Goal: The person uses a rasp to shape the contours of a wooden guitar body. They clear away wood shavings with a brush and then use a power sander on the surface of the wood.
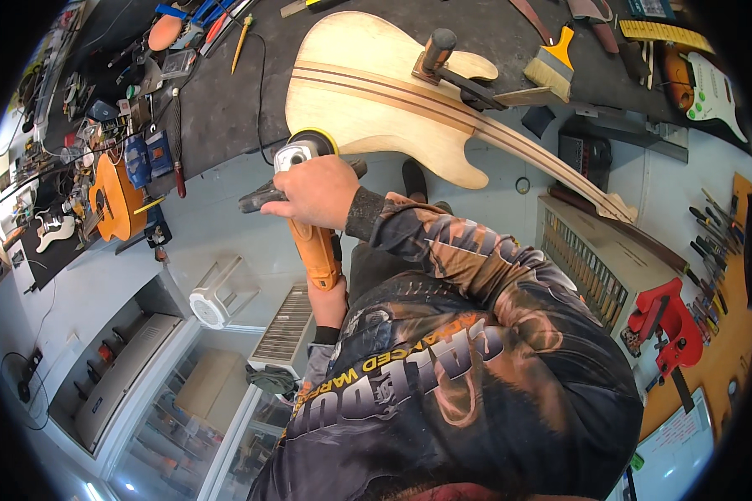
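My right hand (322, 190) is closed around the front of an orange angle grinder (313, 250), across its dark side handle (263, 199). Lower down, my left hand (330, 305) grips the grinder's rear end; most of its fingers are hidden. The grinder's round pad with a yellow rim (324, 138) is at the near edge of an unpainted wooden guitar body (368, 108). I cannot tell whether they touch. Dark stripes run along the body into its neck (551, 163), which juts past the bench. A clamp with a wooden handle (437, 54) sits on the body.
The dark workbench (213, 125) carries a wide brush (551, 67), a pencil (241, 43) and a long rasp (177, 142). An acoustic guitar (117, 196) stands at left. A white stool (213, 305) is on the floor. A drawered cabinet (589, 259) and a red tool (668, 326) are at right.
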Demonstrator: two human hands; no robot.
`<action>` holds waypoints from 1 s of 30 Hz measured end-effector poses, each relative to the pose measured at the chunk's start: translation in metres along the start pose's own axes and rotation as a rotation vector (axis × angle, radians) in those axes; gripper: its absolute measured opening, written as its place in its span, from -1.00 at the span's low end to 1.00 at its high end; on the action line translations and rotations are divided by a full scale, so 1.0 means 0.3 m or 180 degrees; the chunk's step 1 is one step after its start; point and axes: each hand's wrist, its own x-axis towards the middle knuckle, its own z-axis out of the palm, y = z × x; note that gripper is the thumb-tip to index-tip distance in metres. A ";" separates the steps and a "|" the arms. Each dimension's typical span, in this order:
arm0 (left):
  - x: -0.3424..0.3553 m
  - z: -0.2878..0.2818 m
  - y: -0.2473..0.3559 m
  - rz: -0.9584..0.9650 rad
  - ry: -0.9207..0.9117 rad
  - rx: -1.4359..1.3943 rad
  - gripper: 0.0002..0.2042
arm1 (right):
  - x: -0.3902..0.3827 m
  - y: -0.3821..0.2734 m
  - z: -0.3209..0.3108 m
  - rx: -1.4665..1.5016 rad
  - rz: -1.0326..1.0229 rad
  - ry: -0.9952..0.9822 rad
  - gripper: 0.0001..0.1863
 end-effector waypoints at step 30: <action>0.062 0.037 0.011 0.0121 -0.0656 0.0618 -0.43 | -0.247 0.123 -0.139 -0.0066 0.0454 0.0809 -0.37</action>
